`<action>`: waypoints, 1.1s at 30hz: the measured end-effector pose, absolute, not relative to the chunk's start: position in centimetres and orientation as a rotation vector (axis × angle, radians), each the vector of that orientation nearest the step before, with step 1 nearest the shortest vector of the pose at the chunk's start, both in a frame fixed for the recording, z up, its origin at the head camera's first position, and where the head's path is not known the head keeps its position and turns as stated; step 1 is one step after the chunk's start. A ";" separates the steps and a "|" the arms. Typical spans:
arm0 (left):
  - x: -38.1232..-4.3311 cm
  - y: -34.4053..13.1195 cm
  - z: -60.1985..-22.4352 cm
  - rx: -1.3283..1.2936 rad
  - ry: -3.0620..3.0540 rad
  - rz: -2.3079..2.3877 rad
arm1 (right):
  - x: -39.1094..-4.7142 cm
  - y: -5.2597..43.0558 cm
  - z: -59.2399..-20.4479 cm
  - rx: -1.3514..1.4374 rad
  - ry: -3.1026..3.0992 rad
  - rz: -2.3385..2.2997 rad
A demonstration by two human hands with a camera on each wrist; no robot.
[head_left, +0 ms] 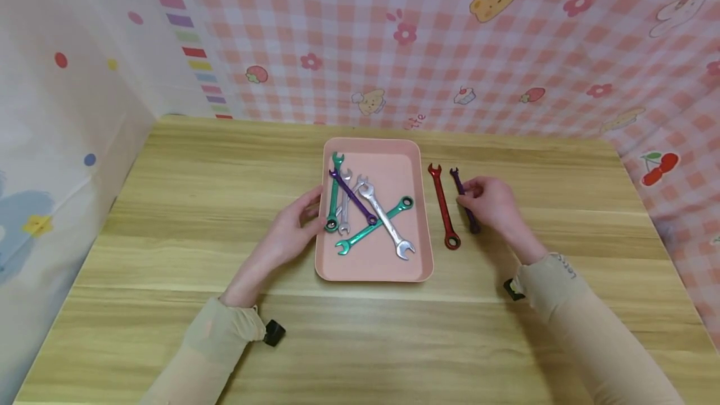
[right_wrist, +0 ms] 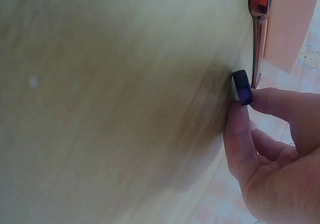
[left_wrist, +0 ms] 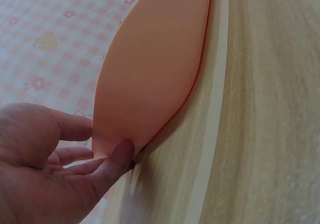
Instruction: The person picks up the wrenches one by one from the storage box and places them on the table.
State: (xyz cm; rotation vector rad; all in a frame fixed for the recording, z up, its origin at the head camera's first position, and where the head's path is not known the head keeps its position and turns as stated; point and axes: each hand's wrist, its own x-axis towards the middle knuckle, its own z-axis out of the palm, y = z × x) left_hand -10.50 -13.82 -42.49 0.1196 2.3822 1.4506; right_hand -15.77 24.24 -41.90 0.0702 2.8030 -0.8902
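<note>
On the table in the head view, my right hand [head_left: 495,205] pinches a small purple combination wrench [head_left: 470,216] between thumb and fingers. In the right wrist view only the dark end of that wrench [right_wrist: 242,87] shows past the fingertips. A red ratcheting wrench [head_left: 444,208] lies between it and a pink tray [head_left: 374,270]. My left hand [head_left: 289,233] rests against the tray's left wall, thumb and fingers touching it. Inside the tray, green wrenches [head_left: 374,226], silver wrenches [head_left: 388,222] and a purple wrench [head_left: 353,197] lie crossed over one another.
The wooden table [head_left: 225,174] carries the tray near its middle. A pink checked cloth [head_left: 360,36] hangs behind the table's far edge. At the left hangs a white cloth [head_left: 73,111] with coloured dots.
</note>
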 end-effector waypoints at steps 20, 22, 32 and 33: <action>-10.5 -13.7 -42.3 0.109 2.378 1.436 | -14.6 21.1 -38.1 0.013 2.879 -0.934; -10.5 -13.7 -42.3 0.109 2.380 1.434 | -14.5 20.2 -37.6 -0.013 2.870 -0.963; -10.5 -13.7 -42.3 0.113 2.369 1.450 | -14.1 15.0 -36.9 -0.187 2.746 -1.002; -10.5 -13.7 -42.3 0.111 2.369 1.447 | -14.2 14.5 -36.9 -0.187 2.718 -1.000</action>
